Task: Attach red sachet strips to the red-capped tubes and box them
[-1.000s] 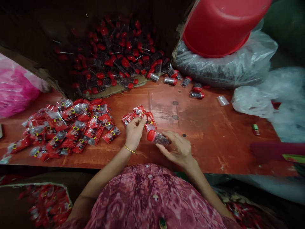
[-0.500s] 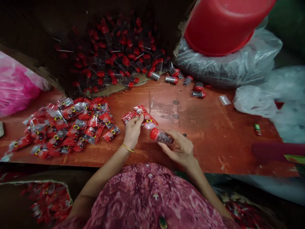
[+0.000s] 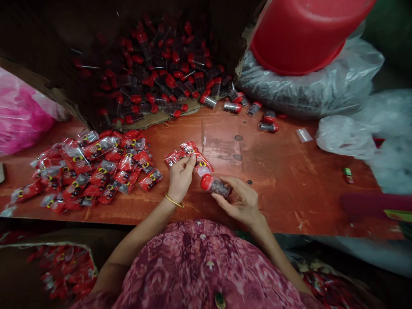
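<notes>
My left hand [image 3: 181,176] pinches a red printed packet [image 3: 203,163] with a clear end, just above the table. Other flat red packets [image 3: 174,158] lie under and beside those fingers. Between the thumb and fingers of my right hand [image 3: 241,199] is a small clear bottle [image 3: 219,187] with a red cap and dark beads inside. It lies tilted, its cap pointing left, close to the packet's clear end. A heap of filled red packets [image 3: 96,167] spreads over the table to the left of my left hand.
An open cardboard box [image 3: 61,92] full of red-capped bottles [image 3: 167,81] lies at the back, some bottles spilling onto the table [image 3: 283,180]. At back right, a red tub [image 3: 299,38] rests on a plastic sack [image 3: 305,96]. Below the front edge stands a box of red packets [image 3: 64,270].
My right hand has brought the bottle slightly left, nearer the packet's clear end. My left hand keeps its pinch with barely any movement.
</notes>
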Available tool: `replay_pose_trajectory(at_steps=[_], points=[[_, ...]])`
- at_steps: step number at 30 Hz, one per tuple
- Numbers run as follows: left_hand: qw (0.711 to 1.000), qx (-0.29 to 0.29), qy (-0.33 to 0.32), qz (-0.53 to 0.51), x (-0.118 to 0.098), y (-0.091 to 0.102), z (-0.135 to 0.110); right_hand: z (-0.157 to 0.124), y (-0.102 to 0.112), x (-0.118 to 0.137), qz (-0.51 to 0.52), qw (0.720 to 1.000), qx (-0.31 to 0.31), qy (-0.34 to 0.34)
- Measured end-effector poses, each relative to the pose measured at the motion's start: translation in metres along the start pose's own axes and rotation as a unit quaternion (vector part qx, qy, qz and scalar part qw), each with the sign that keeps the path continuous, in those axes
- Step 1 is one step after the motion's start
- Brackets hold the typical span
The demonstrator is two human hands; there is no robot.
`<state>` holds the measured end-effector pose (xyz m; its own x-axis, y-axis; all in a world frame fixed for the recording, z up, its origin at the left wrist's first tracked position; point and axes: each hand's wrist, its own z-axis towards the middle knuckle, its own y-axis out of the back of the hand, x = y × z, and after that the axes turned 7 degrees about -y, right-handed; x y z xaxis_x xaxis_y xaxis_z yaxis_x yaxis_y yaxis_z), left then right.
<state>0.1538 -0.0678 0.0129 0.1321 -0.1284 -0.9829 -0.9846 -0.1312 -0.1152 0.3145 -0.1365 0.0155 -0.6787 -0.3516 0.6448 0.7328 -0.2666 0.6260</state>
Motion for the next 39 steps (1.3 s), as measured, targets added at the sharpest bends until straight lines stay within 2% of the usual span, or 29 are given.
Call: replay_pose_trajectory(at_steps=[6,10,13,19,23,28,35,39], points=[[0.998,0.020,-0.039,0.035,-0.002,0.000,-0.003,0.000,-0.003,-0.004,0.005,1.000,0.008,-0.024],[0.994,0.035,-0.072,0.072,-0.005,0.000,-0.005,-0.001,-0.005,-0.007,-0.016,0.999,-0.024,-0.035],[0.998,0.031,-0.046,0.036,-0.004,-0.004,-0.006,0.001,-0.007,-0.006,-0.028,0.999,-0.032,-0.031],[0.991,0.065,0.050,-0.104,0.002,-0.015,-0.009,0.008,-0.017,-0.006,-0.040,0.998,-0.052,-0.026],[0.982,0.043,0.089,-0.161,0.000,-0.020,-0.012,0.013,-0.029,-0.006,-0.037,0.996,-0.071,-0.044],[0.972,0.023,0.109,-0.209,-0.004,-0.025,-0.016,0.016,-0.040,0.003,0.020,0.988,-0.080,-0.132],[0.958,0.015,0.138,-0.250,-0.003,-0.024,-0.006,0.021,-0.045,0.005,-0.011,0.991,-0.090,-0.097],[0.950,-0.047,0.100,-0.291,-0.004,-0.031,-0.008,0.029,-0.051,0.005,-0.015,0.989,-0.112,-0.091]])
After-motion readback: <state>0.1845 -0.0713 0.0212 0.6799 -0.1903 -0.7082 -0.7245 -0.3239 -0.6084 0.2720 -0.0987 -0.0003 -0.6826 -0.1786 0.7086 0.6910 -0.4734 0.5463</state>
